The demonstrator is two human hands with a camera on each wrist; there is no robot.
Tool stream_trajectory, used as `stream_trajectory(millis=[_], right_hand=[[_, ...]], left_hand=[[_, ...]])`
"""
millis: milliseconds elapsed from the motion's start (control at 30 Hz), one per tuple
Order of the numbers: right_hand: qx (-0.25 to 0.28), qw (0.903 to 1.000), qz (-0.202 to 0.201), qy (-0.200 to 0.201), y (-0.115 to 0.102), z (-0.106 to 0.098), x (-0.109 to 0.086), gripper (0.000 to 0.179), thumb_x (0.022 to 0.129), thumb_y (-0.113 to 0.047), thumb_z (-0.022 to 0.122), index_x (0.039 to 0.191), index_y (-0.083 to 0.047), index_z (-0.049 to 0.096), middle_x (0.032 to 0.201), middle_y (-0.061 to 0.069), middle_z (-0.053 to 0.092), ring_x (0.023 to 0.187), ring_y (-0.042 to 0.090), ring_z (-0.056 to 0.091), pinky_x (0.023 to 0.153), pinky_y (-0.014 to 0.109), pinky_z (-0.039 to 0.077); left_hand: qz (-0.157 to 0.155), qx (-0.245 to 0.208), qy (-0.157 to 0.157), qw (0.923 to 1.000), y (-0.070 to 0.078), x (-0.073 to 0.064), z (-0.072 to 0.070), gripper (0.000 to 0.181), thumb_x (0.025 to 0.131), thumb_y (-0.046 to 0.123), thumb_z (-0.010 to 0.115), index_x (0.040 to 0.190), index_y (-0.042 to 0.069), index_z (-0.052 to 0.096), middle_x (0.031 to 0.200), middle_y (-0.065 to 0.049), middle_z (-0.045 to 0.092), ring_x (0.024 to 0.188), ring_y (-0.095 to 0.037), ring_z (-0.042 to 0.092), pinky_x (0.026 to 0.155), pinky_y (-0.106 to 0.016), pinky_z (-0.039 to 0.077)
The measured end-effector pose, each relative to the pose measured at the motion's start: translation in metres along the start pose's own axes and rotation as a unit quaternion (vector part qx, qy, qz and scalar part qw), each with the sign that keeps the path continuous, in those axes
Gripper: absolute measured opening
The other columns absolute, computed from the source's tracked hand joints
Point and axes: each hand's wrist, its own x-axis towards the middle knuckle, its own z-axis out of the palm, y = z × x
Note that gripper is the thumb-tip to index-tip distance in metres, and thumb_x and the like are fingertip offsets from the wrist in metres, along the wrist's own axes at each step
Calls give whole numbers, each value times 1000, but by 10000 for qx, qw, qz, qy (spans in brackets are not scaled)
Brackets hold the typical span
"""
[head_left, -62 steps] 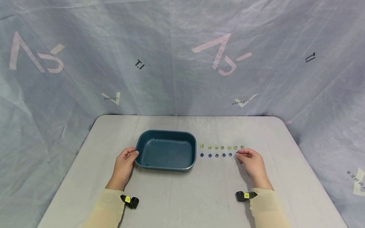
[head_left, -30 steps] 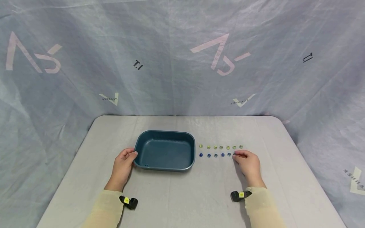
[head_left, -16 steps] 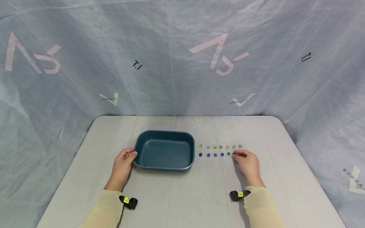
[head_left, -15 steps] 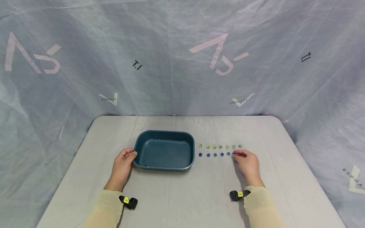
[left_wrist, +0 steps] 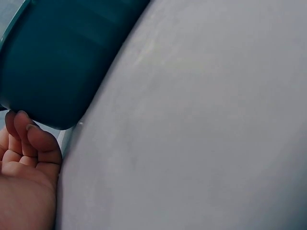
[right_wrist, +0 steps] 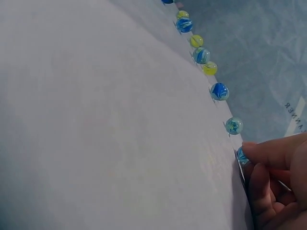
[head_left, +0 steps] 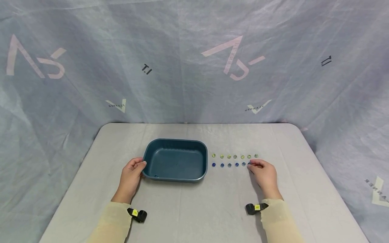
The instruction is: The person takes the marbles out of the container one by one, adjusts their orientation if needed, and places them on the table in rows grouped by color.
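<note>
Two rows of glass marbles lie to the right of a dark teal basin (head_left: 175,179) in the head view: a back row of yellowish marbles (head_left: 229,156) and a front row of blue ones (head_left: 229,165). My right hand (head_left: 265,174) is at the right end of the front row, where thumb and fingers pinch a blue marble (right_wrist: 242,155), partly covered by the fingers. My left hand (head_left: 130,175) holds the basin's left rim, thumb on top and fingers against the outer wall. A small round dark thing (head_left: 156,176) sits inside the basin's front left corner.
A pale cloth-covered table (head_left: 194,212) carries everything. Grey printed fabric (head_left: 182,67) hangs behind the table and at both sides. Small black cameras (head_left: 141,216) are worn at both wrists.
Over two seconds my right hand has shifted slightly left with the blue marble, to the end of the front row. It has barely moved since. My left hand stays on the basin.
</note>
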Motion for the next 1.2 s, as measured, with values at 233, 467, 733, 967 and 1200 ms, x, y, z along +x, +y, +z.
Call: stream_trajectory(millis=[233, 467, 733, 967, 1200], right_hand=[[135, 9996, 109, -200, 1, -5, 0, 28, 93, -15, 76, 119, -4, 75, 108, 11, 73, 92, 20, 65, 67, 24, 49], [105, 9997, 111, -189, -1, -4, 1, 28, 93, -14, 76, 119, -5, 75, 109, 13, 73, 93, 20, 64, 69, 25, 49], [134, 9996, 134, -224, 1, -6, 1, 28, 93, -14, 75, 119, -4, 75, 109, 12, 73, 92, 19, 64, 68, 24, 49], [186, 9994, 78, -271, -1, -9, -1, 28, 94, -14, 74, 120, -4, 75, 109, 13, 74, 91, 17, 65, 68, 23, 49], [433, 9973, -547, -239, -24, -10, -10, 26, 95, -13, 74, 119, -3, 75, 108, 13, 74, 86, 9, 65, 69, 19, 50]], left_hand=[[-19, -87, 0, 10000, 2, 1, 0, 31, 103, 20, 64, 124, -2, 61, 98, -10, 66, 78, -12, 57, 70, -25, 51], [-129, -197, -8, 9997, 3, 2, -2, 32, 103, 20, 64, 126, -2, 61, 98, -8, 68, 73, -13, 57, 65, -26, 52], [-136, -470, 349, 9982, 6, 0, 3, 27, 98, 12, 69, 121, -3, 65, 93, -11, 69, 64, -10, 55, 57, -24, 50], [-103, -460, 533, 9975, 8, -2, 4, 24, 96, 10, 70, 117, -3, 67, 88, -10, 69, 60, -9, 55, 54, -23, 49], [-71, -484, 566, 9972, 9, -2, 5, 24, 96, 9, 69, 117, -3, 67, 84, -7, 68, 59, -9, 55, 53, -23, 49]])
